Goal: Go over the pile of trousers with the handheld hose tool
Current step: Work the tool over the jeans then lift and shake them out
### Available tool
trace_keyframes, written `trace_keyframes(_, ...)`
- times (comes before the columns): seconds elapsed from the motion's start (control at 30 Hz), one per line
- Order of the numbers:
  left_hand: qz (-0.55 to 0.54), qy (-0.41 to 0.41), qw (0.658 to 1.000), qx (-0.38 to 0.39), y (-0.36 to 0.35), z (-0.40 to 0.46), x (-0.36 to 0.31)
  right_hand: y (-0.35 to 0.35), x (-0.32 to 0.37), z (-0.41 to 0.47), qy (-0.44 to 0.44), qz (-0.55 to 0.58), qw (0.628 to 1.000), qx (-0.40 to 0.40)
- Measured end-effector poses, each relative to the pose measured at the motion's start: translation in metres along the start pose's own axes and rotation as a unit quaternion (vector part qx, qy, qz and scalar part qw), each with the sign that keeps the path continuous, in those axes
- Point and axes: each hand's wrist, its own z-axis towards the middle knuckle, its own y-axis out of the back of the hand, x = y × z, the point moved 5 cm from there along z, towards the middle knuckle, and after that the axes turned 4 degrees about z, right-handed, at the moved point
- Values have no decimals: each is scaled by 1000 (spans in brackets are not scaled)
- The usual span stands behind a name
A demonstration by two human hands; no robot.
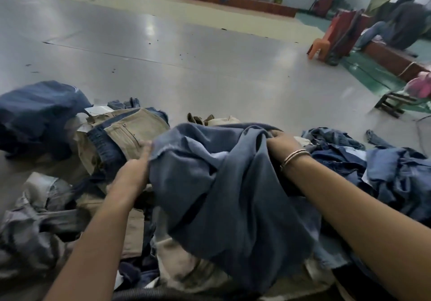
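A pair of blue trousers [221,184] is lifted over the pile of trousers [121,135] that lies on the floor in front of me. My left hand [135,170] grips the blue trousers at their left edge. My right hand [279,144], with bangles on the wrist, grips a fold at their upper right. A dark ribbed hose [149,292] shows at the bottom edge under the clothes; its tool end is hidden and neither hand holds it.
Beige, grey and dark blue trousers lie left and right. The shiny grey floor [186,51] stretches ahead. An orange plastic chair [326,44] and a seated person [401,27] are at the far right, with a low wooden stool [394,104] nearer.
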Motion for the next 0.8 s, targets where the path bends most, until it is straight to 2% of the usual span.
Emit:
trace_keyframes(0.03, 142, -41, 988, -50, 7, -2, -1, 12, 0, 4, 26, -42, 998, -40)
trace_keyframes(0.07, 233, -106, 960, -117, 13, -9, -6, 23, 6, 1, 50, -152, 985, -59)
trace_keyframes(0.1, 218, -165, 948, -162, 15, -21, -11, 29, 10, 0, 68, -255, 963, -59)
trace_keyframes(0.13, 148, -220, 952, -154, 10, -36, -18, 29, 13, -5, 73, -335, 939, -32)
trace_keyframes(0.17, 68, -265, 957, -97, -3, -51, -26, 27, 15, -9, 81, -385, 919, 3)
trace_keyframes(0.23, -34, -289, 951, 104, -47, -82, -41, 13, 16, -20, 71, -398, 905, 129)
trace_keyframes(0.27, -17, -291, 939, 183, -70, -99, -44, 5, 14, -25, 48, -379, 903, 197)
trace_keyframes(0.3, 15, -304, 926, 225, -90, -111, -44, -3, 13, -31, 28, -321, 912, 252)
trace_keyframes(0.37, 52, -326, 920, 209, -112, -113, -44, -8, 13, -41, -58, -95, 944, 310)
trace_keyframes(0.43, 22, -350, 920, 173, -105, -102, -53, 4, 18, -41, -121, 95, 942, 299)
trace_keyframes(0.47, 9, -369, 914, 167, -96, -95, -58, 16, 20, -37, -139, 148, 941, 269)
trace_keyframes(0.53, -13, -401, 905, 142, -74, -81, -64, 53, 17, -22, -128, 196, 961, 148)
trace_keyframes(0.6, -51, -406, 911, 55, -46, -71, -61, 95, 15, -8, -83, 213, 973, -8)
trace_keyframes(0.67, -64, -392, 918, -25, -24, -65, -54, 124, 10, -1, -53, 260, 958, -112)
trace_keyframes(0.73, -19, -360, 930, -69, -16, -53, -43, 131, 9, 0, -40, 334, 932, -133)
trace_keyframes(0.8, 88, -264, 959, -61, -19, -39, -32, 122, 17, -4, -40, 433, 895, -97)
